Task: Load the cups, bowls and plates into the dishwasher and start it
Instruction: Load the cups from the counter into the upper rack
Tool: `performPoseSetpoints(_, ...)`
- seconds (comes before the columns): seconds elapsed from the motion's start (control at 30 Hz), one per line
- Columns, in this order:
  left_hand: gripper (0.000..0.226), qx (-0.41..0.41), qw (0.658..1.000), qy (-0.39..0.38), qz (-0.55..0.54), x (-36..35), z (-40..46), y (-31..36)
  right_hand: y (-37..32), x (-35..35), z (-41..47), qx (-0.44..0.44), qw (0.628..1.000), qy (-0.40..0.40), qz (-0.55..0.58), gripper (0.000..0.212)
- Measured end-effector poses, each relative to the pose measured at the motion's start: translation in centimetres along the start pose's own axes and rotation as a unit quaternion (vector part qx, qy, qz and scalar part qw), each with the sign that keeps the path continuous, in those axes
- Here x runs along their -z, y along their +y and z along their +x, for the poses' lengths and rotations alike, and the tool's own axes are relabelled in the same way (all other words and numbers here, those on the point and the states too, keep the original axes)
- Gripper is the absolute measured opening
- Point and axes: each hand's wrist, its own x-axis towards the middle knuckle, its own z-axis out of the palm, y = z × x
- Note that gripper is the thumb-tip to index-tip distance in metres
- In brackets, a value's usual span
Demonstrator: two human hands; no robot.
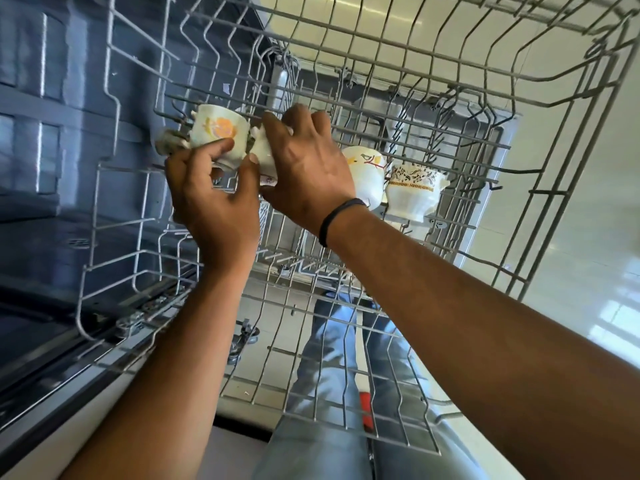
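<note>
Four cups visible in the pulled-out upper rack point(450, 74). Two already parked upside down on the right side: bird-print cup point(365, 174) and gold-band cup point(414, 190), touching each other. Other two are in hand at the rack's left. Left hand point(211, 199) has thumb and fingers curled round the orange-flower cup point(220, 133), tilted on its side against the tines. Right hand point(304, 168) covers a white cup point(265, 155) just beside it, fingers curled over it; grip detail mostly hidden. A further pale item shows behind the flower cup, too obscured to identify. Judgement: early stage, cup loading nearly done. No bowls or plates seen in the rack; lower rack point(304, 265) only partly visible below. Door open, start not yet done
</note>
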Motion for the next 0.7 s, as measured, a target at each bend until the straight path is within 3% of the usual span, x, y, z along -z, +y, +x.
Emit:
performPoseSetpoints(0.2,0.025,-0.033,0.999,-0.001,-0.036,-0.2,-2.6,2.0,1.8,2.7,-1.5,0.019,0.999,0.038,0.016,0.061)
performPoseSetpoints(0.3,0.015,-0.033,0.996,-0.052,-0.065,-0.9,-5.2,3.4,3.8,5.0,-2.6,0.001,1.000,-0.012,-0.007,0.067)
performPoseSetpoints(0.47,0.023,0.086,0.981,-0.112,-0.133,-2.2,-7.9,4.5,7.0,7.5,-4.1,-0.011,0.991,-0.115,-0.060,0.070)
performPoseSetpoints(0.7,0.033,0.190,0.960,-0.112,-0.176,-3.7,-8.0,4.4,6.9,6.3,-4.3,-0.020,0.994,-0.084,-0.060,0.053)
